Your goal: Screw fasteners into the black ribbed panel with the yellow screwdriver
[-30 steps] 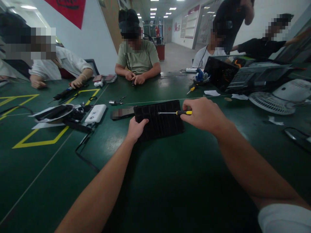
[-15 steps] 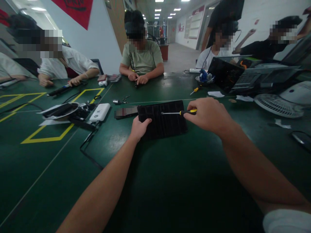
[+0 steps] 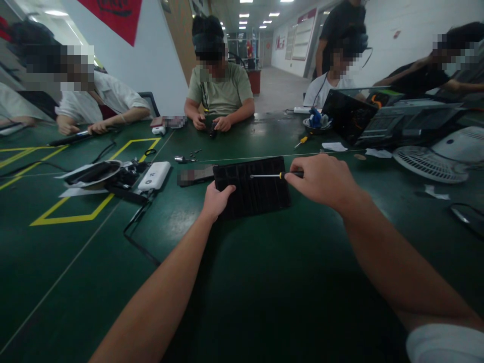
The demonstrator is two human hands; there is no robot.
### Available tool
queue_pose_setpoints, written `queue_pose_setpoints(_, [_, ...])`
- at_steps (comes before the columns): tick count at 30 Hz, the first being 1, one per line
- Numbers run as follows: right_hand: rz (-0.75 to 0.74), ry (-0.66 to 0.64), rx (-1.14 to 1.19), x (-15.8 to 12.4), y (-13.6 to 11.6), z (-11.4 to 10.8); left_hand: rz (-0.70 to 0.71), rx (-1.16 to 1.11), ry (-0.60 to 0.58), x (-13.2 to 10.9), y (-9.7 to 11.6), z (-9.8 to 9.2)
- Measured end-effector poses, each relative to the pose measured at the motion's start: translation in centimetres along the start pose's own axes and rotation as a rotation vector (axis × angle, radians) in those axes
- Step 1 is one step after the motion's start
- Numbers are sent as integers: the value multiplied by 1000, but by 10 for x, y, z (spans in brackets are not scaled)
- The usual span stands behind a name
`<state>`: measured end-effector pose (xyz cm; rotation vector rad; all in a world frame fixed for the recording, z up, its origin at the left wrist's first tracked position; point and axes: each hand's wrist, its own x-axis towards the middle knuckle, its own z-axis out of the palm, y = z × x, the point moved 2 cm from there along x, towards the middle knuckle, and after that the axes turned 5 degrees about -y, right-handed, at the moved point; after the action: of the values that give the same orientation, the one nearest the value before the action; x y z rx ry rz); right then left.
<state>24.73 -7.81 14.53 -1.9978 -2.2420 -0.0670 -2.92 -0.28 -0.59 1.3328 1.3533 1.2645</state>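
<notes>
A black ribbed rectangular panel (image 3: 264, 194) is held tilted up over the green table (image 3: 242, 282). My left hand (image 3: 218, 199) grips its left edge, thumb across the near face. In my right hand (image 3: 321, 176) is a screwdriver (image 3: 266, 176) with a black and yellow handle, pinched between thumb and fingers. Its thin metal shaft lies level and points left, the tip at a small round spot in the upper middle of the panel. Whether a screw sits there is too small to tell. Just left of the panel lies a flat greyish object (image 3: 194, 175), partly blurred out.
A white power bank (image 3: 155, 175) with a cable adjoins a dish (image 3: 93, 175) of dark parts on the left. Another screwdriver (image 3: 302, 141), a white fan (image 3: 431, 164) and a computer case (image 3: 408, 118) stand to the right. Several people sit around the table.
The screwdriver's handle has turned in my right hand, showing less yellow. Panel and left hand stay put. Across the table, a person's hands have moved apart around a small dark object.
</notes>
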Motion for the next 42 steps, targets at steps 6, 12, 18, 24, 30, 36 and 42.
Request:
queue_pose_setpoints(6, [19, -48, -9, 1, -1, 0, -5, 8, 16, 1, -1, 1])
queue_pose_setpoints(12, [-4, -74, 23, 2, 1, 3, -22, -5, 8, -1, 1, 2])
queue_pose_setpoints(18, [-19, -58, 12, 3, 3, 8, -14, -9, 9, -1, 1, 2])
queue_pose_setpoints(24, [-77, -55, 16, 3, 7, 9, -18, -21, -5, -2, 2, 3])
queue_pose_setpoints(30, [-85, -48, 42, 3, 6, 5, -12, -27, -10, -3, 2, 3])
queue_pose_setpoints(36, [-81, -24, 59, 3, 7, 5, -4, 23, 7, -3, 4, 2])
queue_pose_setpoints(42, [-80, -28, 59, 4, 9, 4, -1, 27, 5, -3, 4, 1])
